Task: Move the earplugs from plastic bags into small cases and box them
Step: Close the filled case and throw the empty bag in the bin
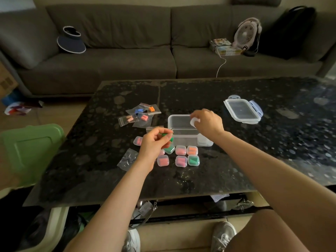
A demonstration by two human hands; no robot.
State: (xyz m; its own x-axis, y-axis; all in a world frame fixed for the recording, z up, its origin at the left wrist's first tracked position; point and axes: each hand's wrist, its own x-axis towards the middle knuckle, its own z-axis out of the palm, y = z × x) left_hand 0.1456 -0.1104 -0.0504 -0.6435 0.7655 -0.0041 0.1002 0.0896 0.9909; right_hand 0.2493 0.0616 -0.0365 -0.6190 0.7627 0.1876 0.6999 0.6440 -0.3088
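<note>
My left hand point(154, 144) pinches a green earplug point(164, 134), which sits inside a clear plastic bag, just left of the clear plastic box point(180, 124). My right hand point(209, 122) holds a small clear case point(194, 121) above the box's right side. Several small cases point(181, 155) filled with pink, orange and green earplugs lie in front of the box. Several bags with blue, orange and pink earplugs point(141, 114) lie behind my left hand. An empty bag point(128, 159) lies at the left.
The box's lid point(242, 110) lies to the right on the dark speckled table point(254, 151). A green bin lid point(31, 151) stands left of the table. A grey sofa point(127, 57) with a visor and a fan runs behind.
</note>
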